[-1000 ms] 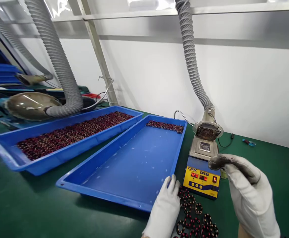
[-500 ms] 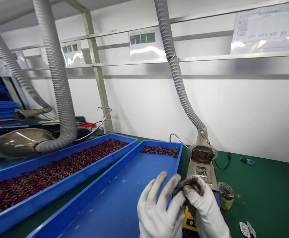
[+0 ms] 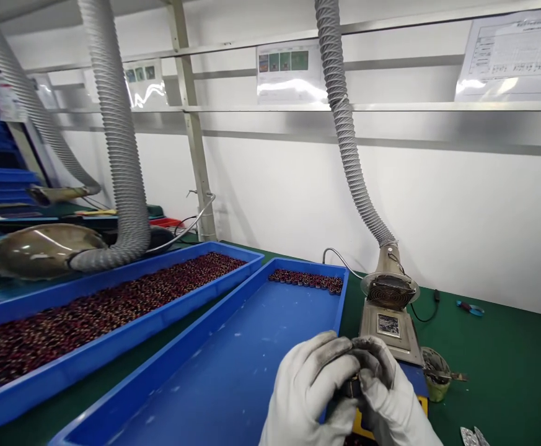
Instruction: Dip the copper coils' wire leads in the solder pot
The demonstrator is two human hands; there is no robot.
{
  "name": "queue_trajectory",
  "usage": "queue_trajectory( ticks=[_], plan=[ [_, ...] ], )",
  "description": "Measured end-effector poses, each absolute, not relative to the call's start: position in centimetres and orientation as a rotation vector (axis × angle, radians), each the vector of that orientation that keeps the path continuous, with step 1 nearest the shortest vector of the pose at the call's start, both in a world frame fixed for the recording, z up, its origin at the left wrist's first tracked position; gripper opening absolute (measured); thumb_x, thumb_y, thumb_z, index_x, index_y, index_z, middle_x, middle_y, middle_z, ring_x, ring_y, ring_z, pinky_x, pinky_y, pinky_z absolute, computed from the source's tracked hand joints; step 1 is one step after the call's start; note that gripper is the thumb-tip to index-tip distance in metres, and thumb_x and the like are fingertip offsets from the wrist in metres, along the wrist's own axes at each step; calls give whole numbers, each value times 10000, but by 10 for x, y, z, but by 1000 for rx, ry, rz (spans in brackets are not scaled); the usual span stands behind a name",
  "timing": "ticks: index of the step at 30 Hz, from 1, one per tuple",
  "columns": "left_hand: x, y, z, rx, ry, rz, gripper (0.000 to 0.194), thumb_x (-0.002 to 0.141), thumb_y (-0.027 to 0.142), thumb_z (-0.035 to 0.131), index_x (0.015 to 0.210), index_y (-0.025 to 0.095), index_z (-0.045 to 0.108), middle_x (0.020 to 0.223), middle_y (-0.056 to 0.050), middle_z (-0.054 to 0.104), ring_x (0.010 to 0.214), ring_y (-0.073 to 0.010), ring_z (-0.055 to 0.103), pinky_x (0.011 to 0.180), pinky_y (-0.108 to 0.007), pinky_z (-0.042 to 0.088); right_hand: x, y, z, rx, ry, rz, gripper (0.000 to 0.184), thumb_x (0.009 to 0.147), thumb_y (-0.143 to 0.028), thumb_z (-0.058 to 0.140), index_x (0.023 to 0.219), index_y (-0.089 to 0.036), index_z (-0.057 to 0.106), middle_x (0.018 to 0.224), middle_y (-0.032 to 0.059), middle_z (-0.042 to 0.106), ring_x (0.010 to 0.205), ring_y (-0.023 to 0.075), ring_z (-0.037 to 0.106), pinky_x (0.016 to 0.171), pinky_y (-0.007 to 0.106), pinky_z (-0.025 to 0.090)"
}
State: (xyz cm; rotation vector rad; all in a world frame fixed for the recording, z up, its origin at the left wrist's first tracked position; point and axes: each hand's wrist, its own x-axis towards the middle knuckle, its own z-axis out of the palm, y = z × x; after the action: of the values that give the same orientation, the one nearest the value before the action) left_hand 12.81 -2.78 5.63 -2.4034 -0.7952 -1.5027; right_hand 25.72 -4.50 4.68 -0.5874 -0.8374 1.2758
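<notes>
My left hand (image 3: 314,390), in a white glove with grey-stained fingertips, is closed, its fingers bent together. Opposite it, my right hand (image 3: 393,396) is closed too, its glove blackened at the thumb and forefinger. Both hold a small black part (image 3: 351,388) between the fingertips, mostly hidden by the gloves. They are above the near right side of a long blue tray (image 3: 224,365), in front of a metal-topped heating device (image 3: 386,325). At the tray's far end stand rows of small dark red round parts (image 3: 305,280).
Another blue tray (image 3: 112,337) on the left is filled with similar parts. A grey hose (image 3: 344,133) hangs down to a fume hood (image 3: 388,288). Right of the device are a dirty cup (image 3: 436,387) with a flat tool across it, a blue-handled tool (image 3: 470,308) and crumpled foil (image 3: 473,436).
My left hand's fingers, spread and raised before, have curled in around the small part. The view has shifted slightly, and both hands sit a little lower and further right in it.
</notes>
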Motion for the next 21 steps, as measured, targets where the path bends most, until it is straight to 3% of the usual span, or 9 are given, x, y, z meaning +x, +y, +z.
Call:
queue_trajectory(
  ticks=[6,10,15,18,21],
  plan=[
    [126,-29,59,-2482,-874,-1523,256,677,234,582,929,260,545,974,-24,667,935,-191,601,782,-309,515,264,-44,41,-630,-1023,1253,235,633,-440,681,790,-267,656,773,39,659,713,203,606,697,340,469],
    [125,-28,58,-2543,-775,-1526,263,731,279,543,993,259,536,995,-19,661,951,-179,591,790,-300,513,277,-51,48,-745,-1221,1131,260,519,-290,774,753,-255,667,822,58,652,795,252,591,696,347,459],
    [130,-24,58,-2487,-669,-1498,240,725,229,534,964,240,516,945,-25,670,943,-169,589,782,-288,504,280,-44,43,-676,-1285,993,83,594,-287,732,636,-231,687,690,35,630,635,180,577,593,288,460],
    [131,-24,61,-2392,-658,-1456,196,747,264,535,940,231,527,935,-39,683,936,-188,597,783,-315,493,279,-35,32,-578,-1104,959,127,611,-349,713,568,-235,674,637,30,631,626,178,585,569,277,466],
    [128,-25,63,-2357,-695,-1418,179,768,311,519,929,236,540,916,-32,691,929,-188,604,792,-313,480,287,-35,31,-550,-829,965,154,583,-403,722,624,-262,677,667,12,660,635,171,604,612,282,488]
  ],
)
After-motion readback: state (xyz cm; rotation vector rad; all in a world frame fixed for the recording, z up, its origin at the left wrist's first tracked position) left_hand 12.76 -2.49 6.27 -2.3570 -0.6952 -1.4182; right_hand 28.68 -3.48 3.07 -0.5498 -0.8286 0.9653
